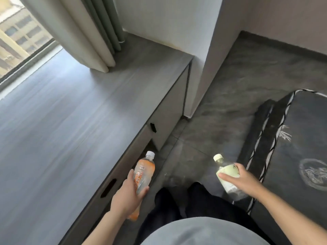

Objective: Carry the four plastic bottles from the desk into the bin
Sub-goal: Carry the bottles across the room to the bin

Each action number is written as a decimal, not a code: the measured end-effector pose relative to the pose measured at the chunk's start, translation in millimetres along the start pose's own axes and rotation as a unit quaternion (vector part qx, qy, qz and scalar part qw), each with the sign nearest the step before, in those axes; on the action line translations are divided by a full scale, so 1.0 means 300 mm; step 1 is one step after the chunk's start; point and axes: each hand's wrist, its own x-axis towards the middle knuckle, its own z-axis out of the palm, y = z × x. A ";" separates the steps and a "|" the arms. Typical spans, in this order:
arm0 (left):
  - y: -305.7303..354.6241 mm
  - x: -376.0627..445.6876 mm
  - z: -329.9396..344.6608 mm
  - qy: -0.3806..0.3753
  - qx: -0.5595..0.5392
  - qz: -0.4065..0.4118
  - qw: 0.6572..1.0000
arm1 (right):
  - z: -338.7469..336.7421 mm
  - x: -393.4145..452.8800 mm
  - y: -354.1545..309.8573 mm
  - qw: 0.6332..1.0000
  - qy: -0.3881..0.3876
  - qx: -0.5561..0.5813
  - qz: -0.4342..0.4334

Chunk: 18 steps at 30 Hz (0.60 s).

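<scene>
Orange bottle (143, 175), lower centre of the frame: the left hand (126, 197) is wrapping fingers and thumb round its middle, cap pointing up. Pale green bottle (225, 175), lower right of centre: the right hand (242, 179) is gripping its body from above. Progress, by judgement: two of four bottles are being carried; no bin is showing, nor the other two, so drop-off is remaining. Grey desk (70, 112) is filling the left, drawers below; curtain (85, 32) and window at upper left; dark tiled floor (238, 85) and a black mattress (292, 147) at right.
</scene>
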 end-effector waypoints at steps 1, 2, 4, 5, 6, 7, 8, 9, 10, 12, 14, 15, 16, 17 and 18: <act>0.021 0.005 0.015 -0.011 0.019 -0.001 1.000 | -0.024 0.002 0.048 1.000 0.007 0.005 0.014; 0.043 0.011 0.030 -0.021 0.037 -0.003 0.999 | -0.050 0.007 0.091 0.999 0.013 0.019 0.026; 0.094 0.023 0.062 -0.039 0.069 -0.009 0.997 | -0.106 0.021 0.172 0.997 0.020 0.053 0.048; 0.113 0.026 0.076 -0.046 0.077 -0.013 0.996 | -0.128 0.030 0.205 0.996 0.025 0.064 0.053; 0.139 0.031 0.094 -0.051 0.083 -0.014 0.995 | -0.155 0.040 0.239 0.995 0.032 0.074 0.058; 0.163 0.036 0.111 -0.053 0.088 -0.014 0.995 | -0.181 0.051 0.266 0.994 0.040 0.083 0.060; 0.185 0.043 0.126 -0.057 0.095 -0.013 0.994 | -0.207 0.061 0.290 0.993 0.047 0.093 0.063; 0.201 0.052 0.135 -0.062 0.100 -0.013 0.993 | -0.229 0.071 0.310 0.991 0.054 0.100 0.065; 0.210 0.061 0.139 -0.069 0.102 -0.016 0.992 | -0.246 0.080 0.319 0.991 0.061 0.104 0.065; 0.236 0.083 0.144 -0.083 0.108 -0.023 0.990 | -0.285 0.098 0.335 0.988 0.072 0.116 0.068; 0.269 0.110 0.139 -0.095 0.118 -0.028 0.988 | -0.316 0.117 0.330 0.987 0.079 0.119 0.069; 0.284 0.124 0.132 -0.103 0.117 -0.029 0.987 | -0.329 0.125 0.324 0.987 0.082 0.116 0.071; 0.302 0.148 0.124 -0.110 0.112 -0.031 0.987 | -0.344 0.136 0.318 0.986 0.087 0.116 0.076; 0.320 0.173 0.116 -0.116 0.105 -0.039 0.987 | -0.358 0.147 0.313 0.985 0.093 0.117 0.082; 0.339 0.202 0.108 -0.120 0.101 -0.045 0.987 | -0.372 0.159 0.307 0.984 0.099 0.117 0.088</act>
